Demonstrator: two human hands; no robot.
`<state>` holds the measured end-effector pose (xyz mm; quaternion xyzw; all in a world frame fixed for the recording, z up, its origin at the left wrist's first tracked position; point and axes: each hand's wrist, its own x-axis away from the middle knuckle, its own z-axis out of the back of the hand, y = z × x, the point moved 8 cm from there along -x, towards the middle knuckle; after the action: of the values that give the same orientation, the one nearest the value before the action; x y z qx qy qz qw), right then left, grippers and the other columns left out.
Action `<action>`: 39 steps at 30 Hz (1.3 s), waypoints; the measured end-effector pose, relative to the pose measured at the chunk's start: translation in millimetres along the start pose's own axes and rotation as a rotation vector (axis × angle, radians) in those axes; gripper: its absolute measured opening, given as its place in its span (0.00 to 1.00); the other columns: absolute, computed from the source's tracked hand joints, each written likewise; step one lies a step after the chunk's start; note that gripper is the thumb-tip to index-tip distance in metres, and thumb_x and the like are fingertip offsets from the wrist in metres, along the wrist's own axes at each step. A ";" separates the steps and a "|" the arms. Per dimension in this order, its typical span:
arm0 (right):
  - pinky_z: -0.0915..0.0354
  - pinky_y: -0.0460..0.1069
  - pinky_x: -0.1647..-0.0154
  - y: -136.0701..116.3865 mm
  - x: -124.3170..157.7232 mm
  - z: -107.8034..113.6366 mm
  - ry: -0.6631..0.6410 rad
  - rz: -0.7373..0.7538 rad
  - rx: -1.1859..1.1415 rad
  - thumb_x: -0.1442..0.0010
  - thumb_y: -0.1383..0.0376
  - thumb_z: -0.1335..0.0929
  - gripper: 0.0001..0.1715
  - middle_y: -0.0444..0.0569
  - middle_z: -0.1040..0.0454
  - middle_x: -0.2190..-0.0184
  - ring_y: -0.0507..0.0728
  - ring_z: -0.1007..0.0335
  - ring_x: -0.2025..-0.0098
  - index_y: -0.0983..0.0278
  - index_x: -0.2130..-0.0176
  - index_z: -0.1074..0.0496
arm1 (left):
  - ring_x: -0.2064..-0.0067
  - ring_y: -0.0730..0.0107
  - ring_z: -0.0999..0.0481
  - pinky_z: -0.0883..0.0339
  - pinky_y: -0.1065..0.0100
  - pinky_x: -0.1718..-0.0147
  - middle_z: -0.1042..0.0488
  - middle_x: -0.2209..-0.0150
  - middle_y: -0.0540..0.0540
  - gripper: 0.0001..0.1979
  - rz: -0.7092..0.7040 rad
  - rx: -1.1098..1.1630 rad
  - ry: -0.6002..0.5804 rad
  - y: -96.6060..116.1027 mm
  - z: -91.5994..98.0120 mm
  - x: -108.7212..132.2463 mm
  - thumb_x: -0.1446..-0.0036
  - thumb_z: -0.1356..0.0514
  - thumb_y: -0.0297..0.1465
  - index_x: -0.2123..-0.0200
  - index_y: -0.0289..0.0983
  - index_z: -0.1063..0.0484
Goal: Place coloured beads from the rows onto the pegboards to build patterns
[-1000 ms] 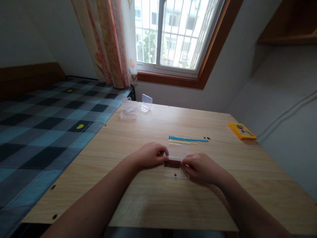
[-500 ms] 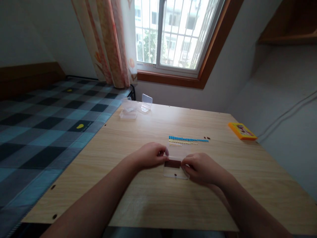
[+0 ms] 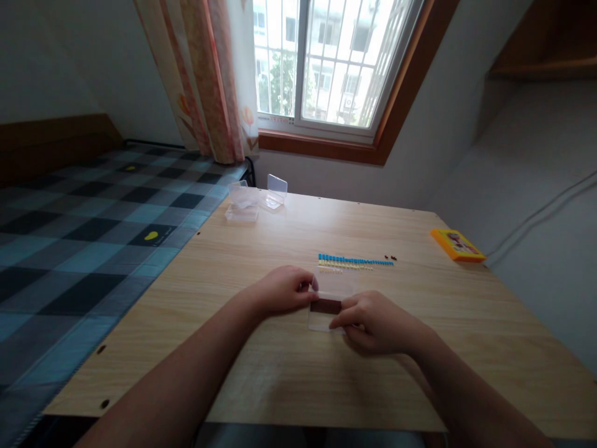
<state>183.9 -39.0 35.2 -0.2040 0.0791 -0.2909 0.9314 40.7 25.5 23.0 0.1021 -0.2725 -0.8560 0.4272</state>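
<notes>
A small clear plastic box (image 3: 319,322) lies on the table with its transparent lid (image 3: 336,283) tipped back. Along the far side of its inside runs a row of dark brown pieces (image 3: 325,305), packed into a strip. My left hand (image 3: 290,290) pinches the box's left edge near the hinge, fingers closed. Over the right part of the box is my right hand (image 3: 370,318). Its index finger stretches down into the box, the thumb lower and apart from it. Whatever lies under that fingertip is hidden.
Beyond the lid are rows of tiny blue pieces (image 3: 354,260) and yellow pieces (image 3: 342,266), with a few dark bits (image 3: 390,257) to their right. Clear boxes (image 3: 242,208) stand at the far left, an orange-yellow box (image 3: 458,245) at the right edge. A checked bed (image 3: 140,261) adjoins the table (image 3: 261,379).
My right hand has moved left from the box's right edge, its index finger now inside. The small dark piece on the box floor is covered by that finger. My left hand stays put.
</notes>
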 end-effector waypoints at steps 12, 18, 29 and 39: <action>0.43 0.48 0.67 3.4 -0.9 5.4 0.027 -0.028 0.051 0.39 0.71 0.34 0.17 0.46 0.19 0.67 0.52 0.28 0.70 0.58 0.59 0.17 | 0.68 0.68 0.27 0.43 0.68 0.70 0.21 0.69 0.50 0.10 0.011 -0.018 0.008 0.6 0.4 -0.4 0.41 0.38 0.37 0.62 0.41 0.18; 0.43 0.47 0.66 1.4 -7.1 3.5 -0.013 -0.027 0.026 0.36 0.70 0.34 0.16 0.45 0.18 0.67 0.51 0.28 0.69 0.57 0.60 0.16 | 0.68 0.68 0.27 0.43 0.68 0.70 0.21 0.69 0.50 0.10 0.002 -0.019 0.018 -0.7 0.4 -0.9 0.41 0.38 0.38 0.61 0.41 0.18; 0.42 0.47 0.65 4.3 -7.8 3.3 -0.017 -0.057 0.029 0.38 0.72 0.34 0.14 0.45 0.18 0.67 0.52 0.27 0.68 0.60 0.65 0.18 | 0.68 0.69 0.28 0.43 0.69 0.70 0.22 0.69 0.50 0.11 0.017 -0.016 0.003 0.7 1.3 -1.0 0.42 0.39 0.38 0.62 0.40 0.19; 0.42 0.46 0.65 8.5 -7.4 0.6 0.013 -0.078 0.006 0.41 0.73 0.33 0.13 0.45 0.19 0.67 0.52 0.28 0.68 0.60 0.66 0.20 | 0.68 0.69 0.28 0.43 0.69 0.70 0.23 0.71 0.50 0.11 0.018 -0.005 0.005 0.7 2.0 -0.3 0.42 0.39 0.37 0.63 0.40 0.18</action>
<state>182.3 -28.2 32.4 -0.2021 0.0763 -0.3288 0.9194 40.5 26.2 25.1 0.1006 -0.2701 -0.8526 0.4359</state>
